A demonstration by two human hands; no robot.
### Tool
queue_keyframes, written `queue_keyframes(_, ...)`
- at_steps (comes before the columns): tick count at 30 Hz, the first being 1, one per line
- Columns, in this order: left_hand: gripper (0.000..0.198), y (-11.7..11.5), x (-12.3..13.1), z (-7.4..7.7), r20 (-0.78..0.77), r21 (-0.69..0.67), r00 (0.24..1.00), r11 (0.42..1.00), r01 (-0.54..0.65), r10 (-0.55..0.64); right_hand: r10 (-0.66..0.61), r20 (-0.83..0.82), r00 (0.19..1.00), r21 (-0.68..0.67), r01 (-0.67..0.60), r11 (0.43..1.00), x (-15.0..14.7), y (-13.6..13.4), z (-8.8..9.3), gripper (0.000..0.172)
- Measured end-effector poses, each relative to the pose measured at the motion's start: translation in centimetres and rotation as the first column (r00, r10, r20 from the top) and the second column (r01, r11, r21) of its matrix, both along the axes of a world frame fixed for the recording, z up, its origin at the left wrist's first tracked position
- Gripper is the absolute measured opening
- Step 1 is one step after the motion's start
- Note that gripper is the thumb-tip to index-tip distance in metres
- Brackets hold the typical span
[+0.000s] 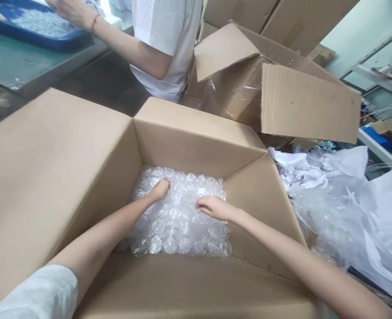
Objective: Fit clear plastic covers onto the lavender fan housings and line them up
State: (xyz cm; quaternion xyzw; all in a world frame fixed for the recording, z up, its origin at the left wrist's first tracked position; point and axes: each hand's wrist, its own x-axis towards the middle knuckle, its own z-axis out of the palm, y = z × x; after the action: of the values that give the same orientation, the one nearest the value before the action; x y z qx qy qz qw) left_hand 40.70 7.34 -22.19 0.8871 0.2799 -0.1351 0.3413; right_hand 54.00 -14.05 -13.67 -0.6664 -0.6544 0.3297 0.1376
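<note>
A large open cardboard box [182, 144] stands in front of me, and both my arms reach down into it. On its floor lies a clear plastic bag [186, 228] packed with rows of round, shiny transparent pieces. My left hand [160, 189] is closed on the bag's film toward the back left, knuckles up. Further right, my right hand [216, 207] has its fingers curled and pinched on the film. A small white label [201, 191] shows just beyond the right hand. The fingertips of both hands are partly hidden.
Another person's arm [129, 46] reaches over a bench at the upper left, by a blue tray [63, 42] of small clear pieces. Behind my box, another open carton [311, 102] has its flaps out. Crumpled plastic and white sheets [345, 199] pile up on the right.
</note>
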Motion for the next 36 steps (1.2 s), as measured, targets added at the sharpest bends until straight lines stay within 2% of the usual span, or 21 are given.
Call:
queue_keyframes(5,0.032,2.6,2.0,4.5,0.061,-0.019,0.997,0.999,-0.041,0.042,-0.07,0.054,0.996,-0.052,0.073,0.996,3.1,-2.1,-1.0,0.024)
queue_keyframes(8,0.031,3.2,2.7,7.1,0.104,-0.078,0.993,0.996,-0.038,0.046,-0.159,0.052,0.986,-0.027,0.161,0.987,3.9,-2.1,-0.8,0.024)
queue_keyframes(12,0.028,2.4,2.5,9.7,0.16,-0.183,0.987,0.983,0.017,0.012,-0.278,0.011,0.961,0.036,0.277,0.96,3.7,-0.6,0.2,0.02)
queue_keyframes(16,0.026,1.0,1.9,11.4,0.21,-0.285,0.978,0.957,0.063,-0.002,-0.272,-0.067,0.96,0.019,0.274,0.961,2.4,1.4,0.6,0.022)
queue_keyframes(21,0.024,-0.2,0.7,11.7,0.22,-0.403,0.973,0.915,0.019,0.076,-0.33,-0.22,0.918,0.028,0.344,0.939,0.4,3.6,0.3,0.017)
queue_keyframes(25,0.023,-0.6,0.2,11.0,0.204,-0.469,0.957,0.879,-0.089,0.206,-0.36,-0.36,0.86,0.025,0.395,0.918,-0.4,4.3,0.8,0.055)
queue_keyframes(26,0.024,-0.7,0.3,10.8,0.202,-0.484,0.949,0.867,-0.118,0.242,-0.363,-0.383,0.85,0.03,0.404,0.914,-0.5,4.4,1.0,0.058)
queue_keyframes(28,0.025,-0.9,0.5,10.7,0.199,-0.513,0.933,0.843,-0.162,0.3,-0.387,-0.399,0.831,0.057,0.444,0.894,-0.9,4.4,1.2,0.05)
queue_keyframes(31,0.025,-1.5,0.9,10.7,0.186,-0.562,0.923,0.808,-0.181,0.336,-0.483,-0.365,0.796,0.146,0.561,0.815,-1.7,4.5,1.0,0.035)
queue_keyframes(34,0.022,-2.0,0.8,10.6,0.164,-0.6,0.933,0.783,-0.164,0.322,-0.584,-0.313,0.749,0.238,0.657,0.715,-1.8,4.8,0.7,0.033)
queue_keyframes(36,0.02,-2.0,0.6,10.5,0.154,-0.609,0.939,0.778,-0.155,0.308,-0.642,-0.289,0.71,0.285,0.705,0.65,-0.7,4.8,1.0,0.03)
